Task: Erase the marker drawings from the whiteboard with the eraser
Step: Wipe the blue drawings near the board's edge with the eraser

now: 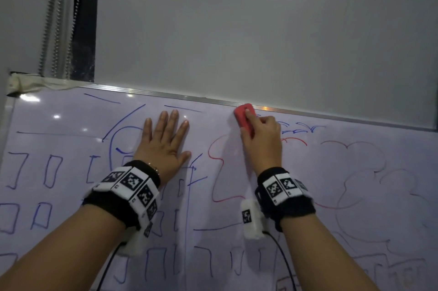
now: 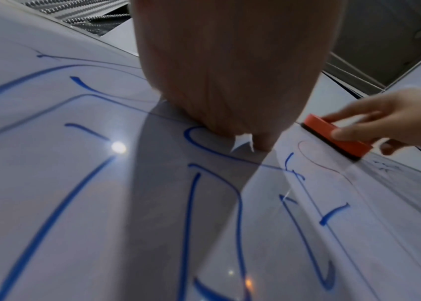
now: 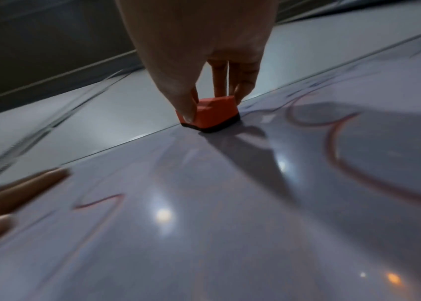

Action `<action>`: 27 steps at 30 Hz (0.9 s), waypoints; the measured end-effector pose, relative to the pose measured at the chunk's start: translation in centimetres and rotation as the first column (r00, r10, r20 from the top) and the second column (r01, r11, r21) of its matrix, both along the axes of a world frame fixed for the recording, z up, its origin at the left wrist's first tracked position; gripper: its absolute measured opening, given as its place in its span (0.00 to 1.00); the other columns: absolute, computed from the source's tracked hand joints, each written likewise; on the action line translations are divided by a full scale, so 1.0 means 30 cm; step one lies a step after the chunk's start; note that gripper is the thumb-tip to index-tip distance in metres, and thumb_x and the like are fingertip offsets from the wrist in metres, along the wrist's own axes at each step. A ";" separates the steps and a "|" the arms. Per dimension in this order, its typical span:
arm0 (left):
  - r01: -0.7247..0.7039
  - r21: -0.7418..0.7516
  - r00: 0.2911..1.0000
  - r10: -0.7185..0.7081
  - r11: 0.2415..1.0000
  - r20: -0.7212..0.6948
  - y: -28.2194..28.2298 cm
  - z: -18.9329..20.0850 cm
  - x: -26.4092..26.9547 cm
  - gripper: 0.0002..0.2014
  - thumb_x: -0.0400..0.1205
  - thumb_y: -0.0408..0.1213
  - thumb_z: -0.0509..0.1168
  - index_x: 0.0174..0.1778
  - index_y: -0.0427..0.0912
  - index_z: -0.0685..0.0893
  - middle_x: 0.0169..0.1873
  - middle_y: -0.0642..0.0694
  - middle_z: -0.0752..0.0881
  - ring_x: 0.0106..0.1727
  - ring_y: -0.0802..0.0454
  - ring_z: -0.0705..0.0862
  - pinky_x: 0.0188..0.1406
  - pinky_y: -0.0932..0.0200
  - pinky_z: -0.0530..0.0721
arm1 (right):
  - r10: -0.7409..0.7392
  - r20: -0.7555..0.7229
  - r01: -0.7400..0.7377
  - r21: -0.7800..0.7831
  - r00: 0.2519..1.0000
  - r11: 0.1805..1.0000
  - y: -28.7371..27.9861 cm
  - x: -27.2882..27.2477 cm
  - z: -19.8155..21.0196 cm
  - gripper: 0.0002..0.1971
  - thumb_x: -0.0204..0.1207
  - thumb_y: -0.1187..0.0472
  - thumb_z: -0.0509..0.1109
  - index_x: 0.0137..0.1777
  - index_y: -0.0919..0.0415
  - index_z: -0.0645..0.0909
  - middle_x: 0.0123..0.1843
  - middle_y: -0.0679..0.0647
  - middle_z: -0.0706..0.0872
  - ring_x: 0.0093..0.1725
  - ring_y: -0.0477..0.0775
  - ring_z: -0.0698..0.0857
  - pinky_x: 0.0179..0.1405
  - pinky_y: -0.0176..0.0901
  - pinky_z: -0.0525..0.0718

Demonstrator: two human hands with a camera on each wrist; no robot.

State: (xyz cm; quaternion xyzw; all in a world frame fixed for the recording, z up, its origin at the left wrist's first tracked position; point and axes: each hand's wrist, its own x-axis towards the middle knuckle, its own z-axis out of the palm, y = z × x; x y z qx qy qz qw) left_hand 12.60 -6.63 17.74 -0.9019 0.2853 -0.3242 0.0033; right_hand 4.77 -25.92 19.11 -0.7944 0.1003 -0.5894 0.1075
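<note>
Nearest to me, low in the head view, are both forearms in black-and-white patterned wristbands (image 1: pixel 283 187), reaching up the frame over the glossy whiteboard with the aluminium frame (image 1: pixel 71 122). My left hand (image 1: pixel 163 141) lies flat on the board left of centre, fingers straight and spread, holding nothing; I judge it is only bracing. My right hand (image 1: pixel 262 141) is the working one: its grip is narrow, thumb on one long side and fingers on the other of the small red block eraser with the dark felt base (image 1: pixel 245 116), index laid along its top. In the right wrist view the felt sits flat on the board.

The eraser lies just beyond the right hand's knuckles, at centre-right of the head frame, its far end touching or all but touching the top frame rail (image 1: pixel 331 116); I cannot tell which. Its long axis runs roughly up the board, tilted toward the upper left.

What the next move turns on, I judge: most of the remaining ink lies to the lower right of and below the eraser. The small blue bird-like strokes (image 1: pixel 305 128) sit just right of the hand, the red cloud outlines (image 1: pixel 350 148) farther right and lower, and the blue window rectangles (image 1: pixel 52 171) across the lower left. So I expect a stroke away from the rail, down or rightward. Most of the drawing is not yet wiped.
</note>
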 end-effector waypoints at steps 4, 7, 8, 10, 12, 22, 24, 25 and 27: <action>-0.024 -0.002 1.000 0.023 1.000 -0.014 -0.006 0.002 -0.003 0.33 0.85 0.57 0.36 0.66 0.47 0.17 0.57 0.45 0.10 0.67 0.46 0.16 0.62 0.46 0.16 | -0.041 0.087 0.023 0.191 0.995 0.981 -0.007 0.013 0.003 0.22 0.79 0.57 0.64 0.73 0.50 0.71 0.61 0.60 0.72 0.63 0.58 0.69 0.57 0.50 0.76; -0.030 -0.012 0.999 0.029 0.999 -0.019 -0.010 0.000 -0.005 0.33 0.85 0.57 0.37 0.66 0.48 0.17 0.57 0.46 0.10 0.67 0.47 0.16 0.60 0.46 0.15 | 0.024 0.060 -0.024 0.002 0.998 1.000 0.141 0.074 -0.002 0.23 0.80 0.56 0.64 0.75 0.50 0.68 0.60 0.59 0.72 0.61 0.57 0.70 0.56 0.48 0.78; -0.030 -0.015 0.999 0.030 0.999 -0.020 -0.011 0.000 -0.008 0.33 0.85 0.57 0.37 0.66 0.48 0.18 0.57 0.46 0.10 0.67 0.48 0.16 0.61 0.46 0.15 | 0.042 0.045 -0.039 -0.070 0.998 0.997 0.172 0.086 -0.005 0.24 0.80 0.56 0.63 0.76 0.50 0.68 0.60 0.59 0.73 0.60 0.57 0.71 0.57 0.48 0.78; -0.024 -0.020 0.999 0.024 1.000 -0.023 -0.009 0.001 -0.014 0.32 0.85 0.58 0.36 0.66 0.48 0.17 0.58 0.46 0.10 0.67 0.48 0.16 0.62 0.45 0.16 | 0.031 0.016 -0.029 -0.141 0.999 0.990 0.166 0.080 0.008 0.23 0.80 0.56 0.63 0.75 0.50 0.69 0.60 0.60 0.74 0.59 0.59 0.72 0.58 0.52 0.77; -0.013 -0.022 1.000 0.012 1.000 -0.021 -0.003 0.002 -0.016 0.31 0.84 0.58 0.32 0.65 0.48 0.16 0.60 0.46 0.11 0.67 0.48 0.16 0.61 0.46 0.15 | -0.006 0.022 0.009 -0.135 1.000 0.991 0.073 0.048 0.007 0.22 0.79 0.58 0.65 0.74 0.50 0.72 0.60 0.63 0.76 0.59 0.63 0.72 0.56 0.57 0.78; -0.013 -0.035 1.000 0.013 0.999 -0.002 0.000 0.001 -0.005 0.30 0.81 0.59 0.28 0.62 0.49 0.13 0.59 0.46 0.10 0.66 0.48 0.15 0.55 0.49 0.09 | -0.055 0.038 0.055 0.023 0.998 0.998 -0.034 0.018 -0.030 0.23 0.80 0.54 0.64 0.76 0.48 0.69 0.62 0.60 0.73 0.62 0.59 0.70 0.57 0.49 0.73; -0.004 -0.030 1.000 0.004 1.000 -0.006 0.002 0.002 -0.006 0.30 0.83 0.59 0.29 0.63 0.49 0.13 0.59 0.46 0.10 0.66 0.49 0.15 0.54 0.50 0.09 | -0.103 0.000 0.103 -0.081 0.995 0.991 -0.074 -0.011 -0.027 0.24 0.80 0.54 0.64 0.76 0.48 0.68 0.62 0.61 0.75 0.61 0.61 0.72 0.56 0.52 0.74; 0.000 -0.030 1.000 0.000 1.000 -0.008 0.003 0.002 -0.005 0.31 0.83 0.59 0.30 0.63 0.49 0.13 0.59 0.46 0.10 0.66 0.49 0.14 0.54 0.50 0.09 | -0.124 -0.002 0.123 -0.074 0.992 0.990 -0.120 -0.032 -0.024 0.24 0.80 0.55 0.65 0.76 0.47 0.69 0.62 0.62 0.75 0.61 0.62 0.72 0.55 0.53 0.75; -0.004 -0.035 1.000 0.004 0.999 -0.001 0.001 0.001 -0.005 0.30 0.80 0.60 0.26 0.61 0.50 0.11 0.58 0.46 0.09 0.65 0.48 0.14 0.53 0.50 0.08 | -0.138 0.012 0.137 0.068 0.990 0.988 -0.231 -0.077 -0.019 0.23 0.80 0.55 0.65 0.75 0.47 0.70 0.62 0.63 0.74 0.63 0.64 0.72 0.57 0.54 0.75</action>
